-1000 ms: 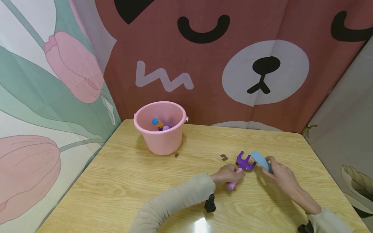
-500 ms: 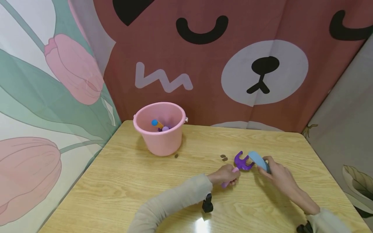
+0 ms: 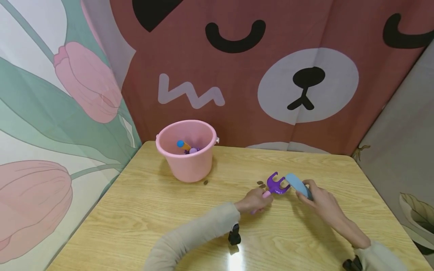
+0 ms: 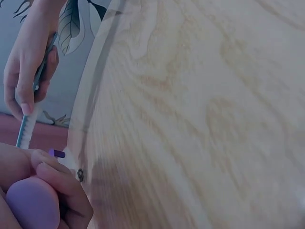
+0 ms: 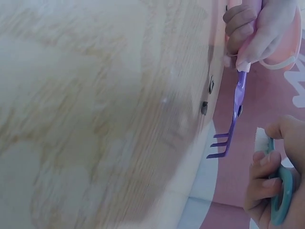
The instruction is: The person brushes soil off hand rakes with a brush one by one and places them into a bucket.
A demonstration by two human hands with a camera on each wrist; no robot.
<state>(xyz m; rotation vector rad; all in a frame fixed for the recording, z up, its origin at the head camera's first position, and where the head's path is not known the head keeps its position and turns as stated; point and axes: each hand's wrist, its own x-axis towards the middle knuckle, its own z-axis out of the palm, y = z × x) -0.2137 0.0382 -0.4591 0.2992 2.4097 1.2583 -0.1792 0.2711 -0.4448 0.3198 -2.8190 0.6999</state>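
Note:
In the head view my left hand [image 3: 255, 200] grips the pink handle of a toy rake [image 3: 278, 190], whose purple pronged head points up and to the right. The right wrist view shows the rake's prongs [image 5: 222, 144] bent toward the table side and held off the surface. My right hand [image 3: 323, 202] holds a light blue brush [image 3: 298, 185] with white bristles [image 5: 260, 141]; its handle has a ring-shaped end. The brush tip is close beside the rake head; whether they touch I cannot tell. Several small dark seed-like pieces [image 3: 260, 182] lie just left of the rake.
A pink bucket [image 3: 190, 169] stands at the back left of the wooden table [image 3: 135, 222], with a blue-and-orange thing and purple pieces inside. One dark piece [image 3: 205, 182] lies by its base. A bear-print cloth [image 3: 237, 128] hangs behind the table.
The left hand has moved left with the rake, whose head is now nearer the dark pieces. The right hand has followed slightly left with the brush.

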